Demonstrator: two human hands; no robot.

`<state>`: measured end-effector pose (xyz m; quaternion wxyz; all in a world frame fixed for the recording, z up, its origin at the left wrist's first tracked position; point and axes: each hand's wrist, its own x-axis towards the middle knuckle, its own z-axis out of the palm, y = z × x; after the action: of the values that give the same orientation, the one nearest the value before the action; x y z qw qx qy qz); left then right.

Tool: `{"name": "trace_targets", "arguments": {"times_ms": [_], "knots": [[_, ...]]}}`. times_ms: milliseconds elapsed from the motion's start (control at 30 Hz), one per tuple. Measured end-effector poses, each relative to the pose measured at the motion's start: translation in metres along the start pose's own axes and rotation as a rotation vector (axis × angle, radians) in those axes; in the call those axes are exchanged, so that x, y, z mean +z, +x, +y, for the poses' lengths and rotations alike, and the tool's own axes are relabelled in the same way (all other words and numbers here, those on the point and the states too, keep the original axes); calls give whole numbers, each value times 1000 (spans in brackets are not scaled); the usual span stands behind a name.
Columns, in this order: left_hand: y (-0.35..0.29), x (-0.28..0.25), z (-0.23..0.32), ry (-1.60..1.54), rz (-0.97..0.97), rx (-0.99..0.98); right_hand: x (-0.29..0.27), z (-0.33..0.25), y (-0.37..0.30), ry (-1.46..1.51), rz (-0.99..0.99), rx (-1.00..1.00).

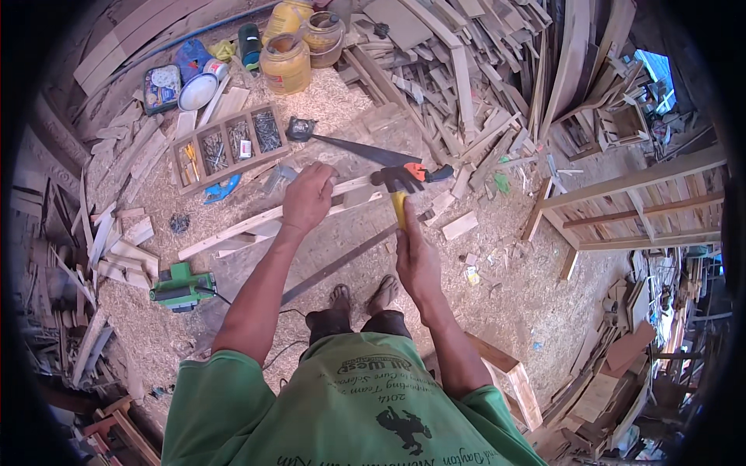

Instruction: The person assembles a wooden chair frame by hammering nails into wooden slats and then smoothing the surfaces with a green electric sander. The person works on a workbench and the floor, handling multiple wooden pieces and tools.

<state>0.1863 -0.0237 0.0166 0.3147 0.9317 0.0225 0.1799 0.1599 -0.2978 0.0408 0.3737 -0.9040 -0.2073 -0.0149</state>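
Observation:
My right hand (418, 260) is wrapped round the yellow handle of a hammer (399, 208), whose dark head sits over the far end of a pale wooden strip (233, 238). I cannot tell whether the head touches the wood. My left hand (308, 196) is closed above the same strip, fingertips curled together; what they hold, if anything, is hidden. Behind the hammer lies a handsaw (353, 149) with an orange and black handle. Beyond my left hand stands a divided wooden box (185, 185) of nails and small parts.
A green power planer (183, 287) with a cord lies at left. Yellow tubs (285, 68) and a white bowl (198, 92) stand at the back. Scrap wood (466, 85) is heaped far right. A slatted wooden frame (637, 206) leans in from the right, over shavings.

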Motion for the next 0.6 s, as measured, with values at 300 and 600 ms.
{"name": "trace_targets", "arguments": {"times_ms": [300,600], "knots": [[0,-1,-11,-8,-20,4,-101,-100,33,466,283,-229],[4,-2,-5,-25,-57,-12,-29,-38,22,5,178,-314]]}}
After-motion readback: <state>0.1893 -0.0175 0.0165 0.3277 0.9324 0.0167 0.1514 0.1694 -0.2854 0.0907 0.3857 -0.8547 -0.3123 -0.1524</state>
